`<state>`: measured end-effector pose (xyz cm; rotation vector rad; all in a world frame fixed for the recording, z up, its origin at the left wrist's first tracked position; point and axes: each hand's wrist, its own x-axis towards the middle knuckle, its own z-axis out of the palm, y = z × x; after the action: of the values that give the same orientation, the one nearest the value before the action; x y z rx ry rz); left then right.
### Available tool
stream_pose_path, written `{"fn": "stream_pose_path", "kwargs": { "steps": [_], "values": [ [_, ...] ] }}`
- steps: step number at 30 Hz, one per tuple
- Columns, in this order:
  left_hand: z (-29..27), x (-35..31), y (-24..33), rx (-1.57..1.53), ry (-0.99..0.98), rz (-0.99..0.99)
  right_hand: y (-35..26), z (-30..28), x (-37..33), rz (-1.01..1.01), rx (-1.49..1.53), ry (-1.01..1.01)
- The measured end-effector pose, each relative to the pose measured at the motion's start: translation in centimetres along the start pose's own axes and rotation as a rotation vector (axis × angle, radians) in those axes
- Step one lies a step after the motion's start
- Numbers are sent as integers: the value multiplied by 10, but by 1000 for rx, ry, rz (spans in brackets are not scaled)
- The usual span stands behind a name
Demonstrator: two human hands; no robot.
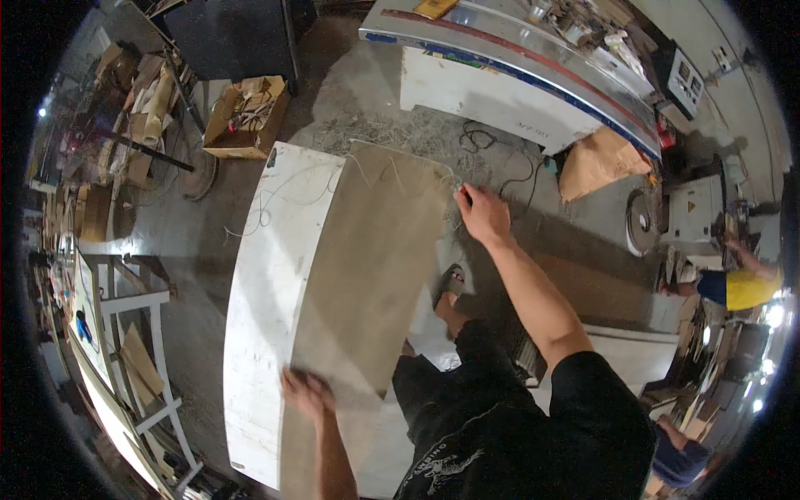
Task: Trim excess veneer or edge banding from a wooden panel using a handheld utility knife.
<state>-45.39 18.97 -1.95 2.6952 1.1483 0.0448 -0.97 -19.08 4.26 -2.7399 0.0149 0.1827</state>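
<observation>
Brown sheet: thin tan veneer sheet (375, 250), lying flat on white panel (271, 317), long way from near to far, covering panel's right part
White panel: long, pale, scuffed, serving as surface; bare strip showing left of sheet
Left hand (307, 393): grip released, palm and spread fingers pressed flat on sheet's near left edge, close to seam with bare panel
Right hand (482, 212): arm stretched out, grip clenched on sheet's far right corner, fingers curled over edge
Thin cord (275, 200): pale, looping across panel's far end and sheet's far edge
Floor (375, 108): grey concrete, dusty, with shavings beyond panel
Cardboard box (247, 117): open, on floor past panel's far left corner
Machine (517, 67): long, white and blue, across far side
Other person (742, 287): yellow top, at right rim, well apart from both hands
Foot: sandalled foot (450, 283), just right of sheet
</observation>
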Motion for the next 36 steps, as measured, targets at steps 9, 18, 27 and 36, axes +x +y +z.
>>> {"fn": "stream_pose_path", "kwargs": {
  "steps": [9, 18, 27, 36],
  "values": [
    [49, 174, 380, 56, 62, -77, 38, -2, -2, -288, -71, -15],
    [55, 175, 384, 14, 87, -10, 51, -18, 65, -550, -126, 94],
    [63, 178, 378, 28, 157, -31, 57, -33, 96, -677, -34, -162],
    [60, 181, 380, 20, 133, -51, 62, -45, 141, -749, -35, -271]
  ]
}}
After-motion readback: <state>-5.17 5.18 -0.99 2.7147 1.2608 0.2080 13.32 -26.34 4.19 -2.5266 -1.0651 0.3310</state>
